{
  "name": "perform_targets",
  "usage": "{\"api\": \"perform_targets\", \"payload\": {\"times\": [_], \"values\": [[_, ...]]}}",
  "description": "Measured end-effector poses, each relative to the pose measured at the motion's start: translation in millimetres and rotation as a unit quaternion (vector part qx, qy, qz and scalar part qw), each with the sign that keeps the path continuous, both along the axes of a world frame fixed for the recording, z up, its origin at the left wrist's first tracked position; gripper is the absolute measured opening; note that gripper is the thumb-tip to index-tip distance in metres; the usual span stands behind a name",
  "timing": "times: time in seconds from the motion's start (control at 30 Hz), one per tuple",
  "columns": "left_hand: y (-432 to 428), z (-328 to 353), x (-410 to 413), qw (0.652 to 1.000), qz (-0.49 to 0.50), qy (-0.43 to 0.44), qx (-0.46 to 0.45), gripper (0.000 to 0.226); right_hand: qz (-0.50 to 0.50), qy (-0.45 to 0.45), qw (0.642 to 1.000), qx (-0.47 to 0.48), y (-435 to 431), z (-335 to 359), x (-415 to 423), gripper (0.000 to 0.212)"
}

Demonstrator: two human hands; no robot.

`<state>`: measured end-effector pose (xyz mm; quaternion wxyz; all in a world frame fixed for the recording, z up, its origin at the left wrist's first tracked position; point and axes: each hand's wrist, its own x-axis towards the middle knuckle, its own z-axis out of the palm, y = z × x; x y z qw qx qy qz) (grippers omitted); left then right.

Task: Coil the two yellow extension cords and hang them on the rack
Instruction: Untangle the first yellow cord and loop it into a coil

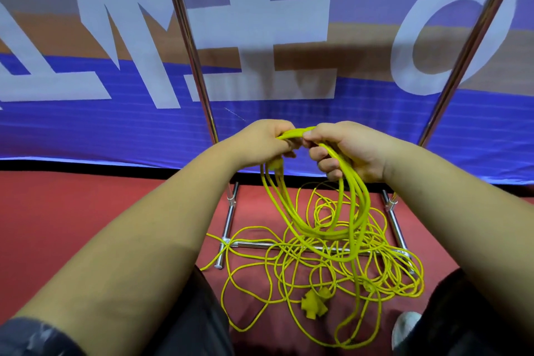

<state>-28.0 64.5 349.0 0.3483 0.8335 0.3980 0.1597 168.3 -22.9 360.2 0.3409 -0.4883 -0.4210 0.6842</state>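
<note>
A partly wound coil of yellow extension cord hangs from both hands in front of me. My left hand grips the top of the loops, and my right hand holds the same bundle just beside it. Below, a loose tangle of yellow cord lies on the red floor, with a yellow multi-outlet plug end near my feet. I cannot tell the two cords apart in the tangle. The chrome rack's two uprights rise behind my hands; its base bars rest on the floor under the cord.
A blue, white and tan banner hangs right behind the rack. Red carpet covers the floor. My dark trouser legs and a white shoe stand close to the tangle at the bottom.
</note>
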Motion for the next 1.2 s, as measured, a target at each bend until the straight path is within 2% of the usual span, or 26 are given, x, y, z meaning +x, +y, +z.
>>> {"api": "perform_targets", "payload": {"times": [0.17,0.3,0.37,0.5,0.63,0.73,0.87,0.93,1.03,1.13,1.2], "values": [[2,3,9,0.994,0.047,-0.090,-0.040,0.012,-0.006,-0.031,0.998,0.062,2,0,9,0.015],[13,1,7,0.981,0.094,-0.158,-0.068,0.020,0.029,-0.145,0.980,0.132,1,-3,23,0.021],[18,0,6,0.976,0.112,-0.175,-0.069,0.025,0.001,-0.130,0.981,0.146,0,-4,24,0.016],[21,-2,7,0.977,0.120,-0.167,-0.053,0.026,-0.051,-0.111,0.980,0.156,2,-5,19,0.017],[23,-13,9,0.981,0.126,-0.146,-0.031,0.018,-0.096,-0.158,0.969,0.166,6,-7,18,0.021],[21,-27,11,0.984,0.084,-0.138,-0.077,0.005,-0.103,-0.203,0.960,0.166,9,-9,22,0.024],[30,-46,13,0.993,0.090,-0.049,-0.061,0.031,-0.109,-0.269,0.943,0.162,10,-11,30,0.020],[34,-58,16,0.990,0.112,-0.007,-0.087,0.044,-0.130,-0.292,0.935,0.151,11,-10,35,0.024],[25,-67,21,0.989,0.102,0.037,-0.102,0.076,-0.146,-0.258,0.945,0.135,11,-7,44,0.031],[22,-64,28,0.992,0.096,-0.042,-0.063,0.102,-0.100,-0.181,0.970,0.126,4,1,46,0.014],[21,-55,33,0.988,0.086,-0.110,-0.064,0.097,-0.067,-0.148,0.980,0.119,2,4,48,0.029]]}}
